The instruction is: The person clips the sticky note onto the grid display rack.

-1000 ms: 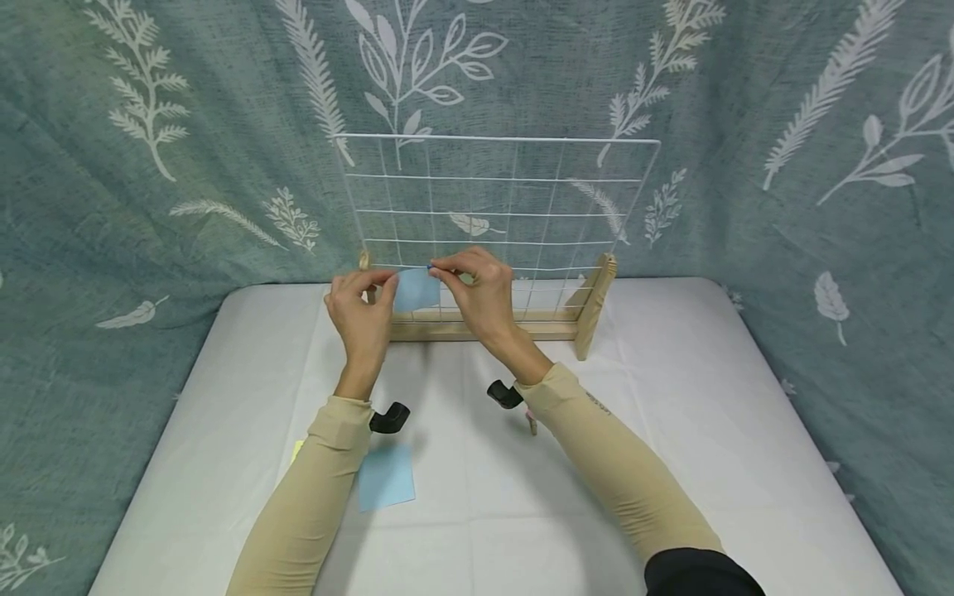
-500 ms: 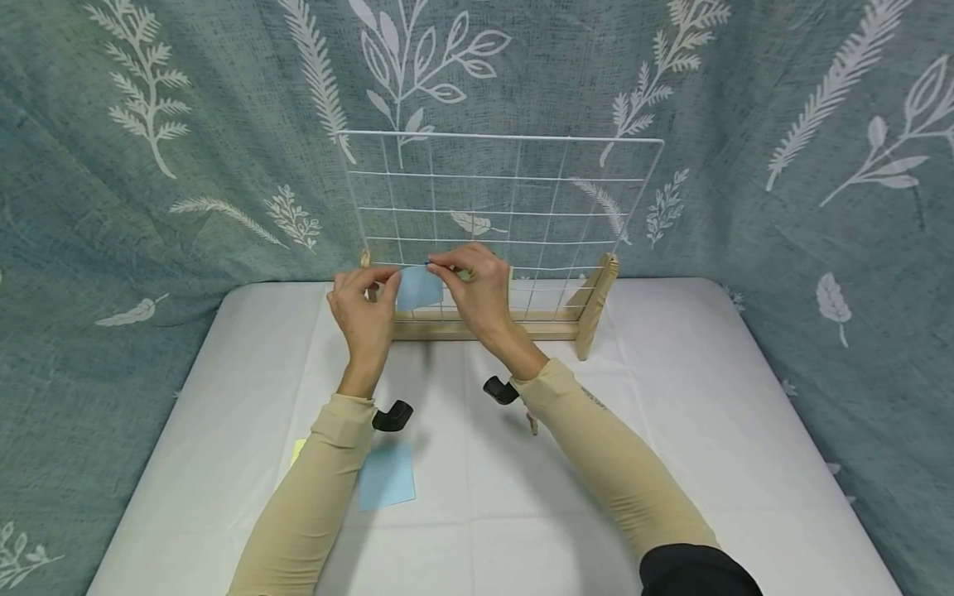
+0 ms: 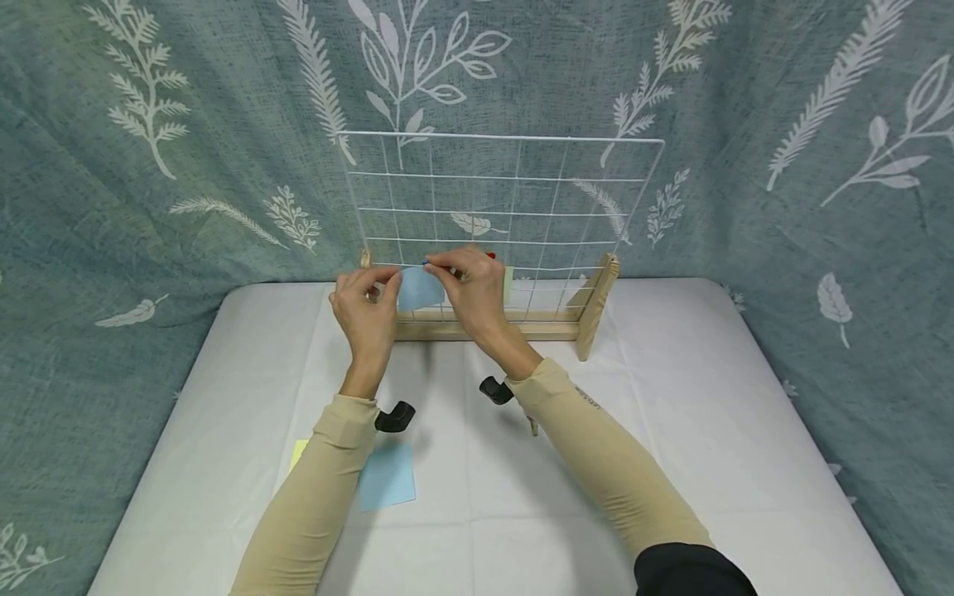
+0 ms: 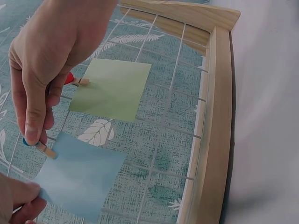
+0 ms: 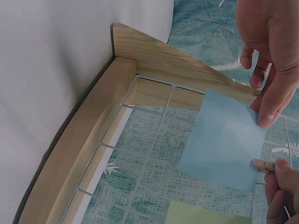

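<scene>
A blue paper square [image 3: 421,289] is held up against the lower part of the white wire grid [image 3: 492,175]. My left hand [image 3: 363,310] pinches its left edge near the top corner. At the opposite top corner, my right hand [image 3: 479,291] pinches a small wooden clothespin [image 4: 46,150] with a blue end. The clothespin's tip overlaps the paper's edge, as the right wrist view also shows. Beside it a green paper square [image 4: 112,88] hangs on the grid, fixed by a clothespin with a red end [image 4: 77,80]; my right hand mostly hides it in the head view.
The grid stands in a wooden base [image 3: 492,331] on a white-covered table [image 3: 671,463]. Another blue paper square [image 3: 387,478] lies near my left forearm, with a yellow paper [image 3: 299,451] partly hidden behind the sleeve. One more clothespin [image 3: 533,426] lies by my right forearm. A patterned curtain hangs behind.
My right hand has shifted slightly left and turned, so the green paper's edge and the red clothespin end now show beside it. My left hand has edged slightly right, still pinching the blue paper.
</scene>
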Action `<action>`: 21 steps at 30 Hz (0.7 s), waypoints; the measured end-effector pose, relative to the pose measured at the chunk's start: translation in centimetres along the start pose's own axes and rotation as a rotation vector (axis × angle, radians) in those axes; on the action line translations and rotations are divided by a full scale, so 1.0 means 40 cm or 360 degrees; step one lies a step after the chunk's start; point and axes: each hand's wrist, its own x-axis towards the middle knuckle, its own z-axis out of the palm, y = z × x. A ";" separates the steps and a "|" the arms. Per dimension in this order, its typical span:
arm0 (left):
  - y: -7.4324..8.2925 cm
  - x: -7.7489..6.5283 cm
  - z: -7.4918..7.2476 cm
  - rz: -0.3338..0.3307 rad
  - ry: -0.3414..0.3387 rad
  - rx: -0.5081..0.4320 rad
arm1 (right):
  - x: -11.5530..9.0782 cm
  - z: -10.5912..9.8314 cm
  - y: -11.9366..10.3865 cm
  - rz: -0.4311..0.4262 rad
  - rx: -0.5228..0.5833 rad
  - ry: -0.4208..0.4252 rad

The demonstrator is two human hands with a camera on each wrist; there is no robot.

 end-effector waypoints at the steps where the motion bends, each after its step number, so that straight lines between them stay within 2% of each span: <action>1: 0.000 0.000 0.000 -0.0005 0.0001 0.0001 | 0.000 0.002 0.000 0.0004 -0.0007 -0.0003; 9: -0.005 0.002 0.002 -0.0017 0.0029 -0.0001 | 0.000 0.013 0.004 -0.0007 -0.0025 -0.0030; 21: -0.004 0.002 0.005 -0.0014 0.0050 -0.0022 | -0.001 0.024 0.002 -0.0121 -0.0125 -0.0006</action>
